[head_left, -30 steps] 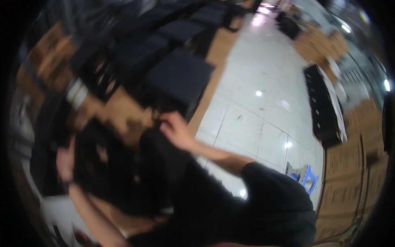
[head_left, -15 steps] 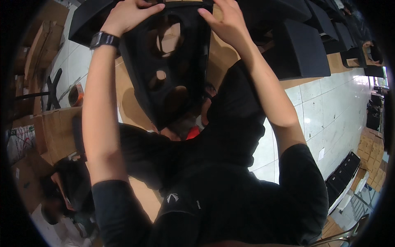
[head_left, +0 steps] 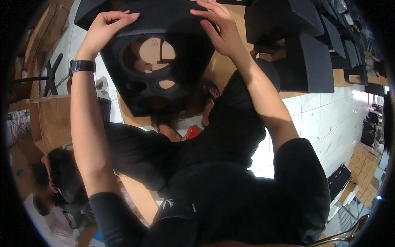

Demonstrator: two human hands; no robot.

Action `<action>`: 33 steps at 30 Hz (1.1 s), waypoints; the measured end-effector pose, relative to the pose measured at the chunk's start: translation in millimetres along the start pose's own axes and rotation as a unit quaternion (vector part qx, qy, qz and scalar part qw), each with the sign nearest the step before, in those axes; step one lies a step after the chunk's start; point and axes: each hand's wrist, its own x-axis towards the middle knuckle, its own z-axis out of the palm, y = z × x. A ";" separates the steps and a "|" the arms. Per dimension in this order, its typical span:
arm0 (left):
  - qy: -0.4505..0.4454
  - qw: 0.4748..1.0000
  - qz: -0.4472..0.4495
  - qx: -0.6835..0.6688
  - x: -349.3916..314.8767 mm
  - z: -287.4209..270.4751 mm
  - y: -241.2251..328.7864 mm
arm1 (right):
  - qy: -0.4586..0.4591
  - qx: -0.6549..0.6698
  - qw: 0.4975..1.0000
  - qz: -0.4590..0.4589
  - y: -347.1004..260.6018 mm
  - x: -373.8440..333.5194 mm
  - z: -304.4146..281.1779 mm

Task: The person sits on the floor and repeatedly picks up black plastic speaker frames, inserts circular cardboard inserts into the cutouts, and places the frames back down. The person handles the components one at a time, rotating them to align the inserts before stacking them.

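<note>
A black speaker cabinet (head_left: 117, 68) stands in front of me between my legs, its front panel with several round cut-outs facing me. Through the large upper hole, bare wood shows inside. My left hand (head_left: 108, 31), with a dark watch at the wrist, is closed over the cabinet's upper left edge, its thumb along the top. Over the upper right corner lies my right hand (head_left: 220, 29), fingers spread and thumb apart. Whether all of its fingertips touch the surface, I cannot tell.
More black cabinets (head_left: 308, 66) stand in rows at the right. Brown cardboard (head_left: 224, 61) lies beneath the cabinet on white floor tiles (head_left: 325, 115). A red object (head_left: 192, 132) sits near my feet. Cardboard boxes (head_left: 55, 119) are on the left, stacked cartons (head_left: 364, 168) at the far right.
The cabinet has tilted and turned, so its top panel and wood interior now show more. My left hand has moved left and slightly down; my right hand's fingers have spread over the top.
</note>
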 end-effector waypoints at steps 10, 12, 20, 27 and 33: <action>0.089 0.983 -0.018 0.157 -7.5 42.6 50.6 | 0.164 -0.129 0.972 0.112 29.4 -11.6 -0.5; 0.072 0.983 -0.023 0.167 -0.2 45.8 65.8 | 0.171 -0.072 0.971 0.148 36.3 -12.3 -1.5; 0.087 0.957 -0.082 0.264 2.9 51.6 68.7 | 0.007 -0.012 0.972 0.234 46.4 -22.1 17.2; 0.083 0.947 -0.096 0.296 0.2 60.5 59.1 | -0.015 0.143 0.960 0.238 60.4 -35.0 38.5; 0.091 0.941 -0.119 0.303 16.4 80.4 97.5 | -0.025 0.014 0.972 0.234 72.5 -42.2 51.0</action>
